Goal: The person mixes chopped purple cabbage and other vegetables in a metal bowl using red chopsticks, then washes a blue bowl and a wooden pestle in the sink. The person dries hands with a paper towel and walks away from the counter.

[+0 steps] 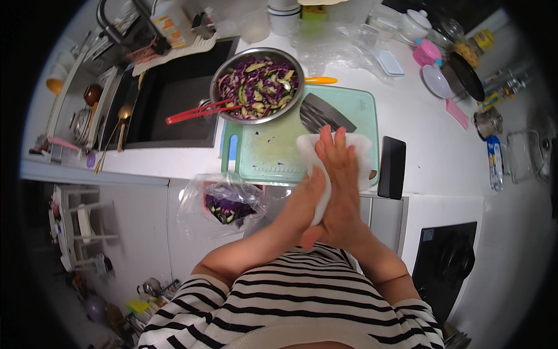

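Note:
My left hand (307, 198) and my right hand (342, 187) press palm to palm around a white paper towel (359, 146), over the near right part of a green cutting board (266, 152). The right hand's fingers point away from me; the left hand's fingers are mostly hidden. Just beyond them a dark knife blade (324, 113) lies on the board; its handle is not clearly seen. A steel bowl (213, 89) of shredded purple cabbage and cucumber pieces (257, 87) rests on the board's far left corner, with red tongs or chopsticks (196, 112) leaning in it.
A black phone (392, 168) lies right of the board. Left is a dark sink (174, 104). A clear plastic bag (192, 209) with purple cabbage scraps hangs at the counter's near edge. Crumpled plastic film (335, 48) lies behind the board; a black cooktop (444, 261) is at lower right.

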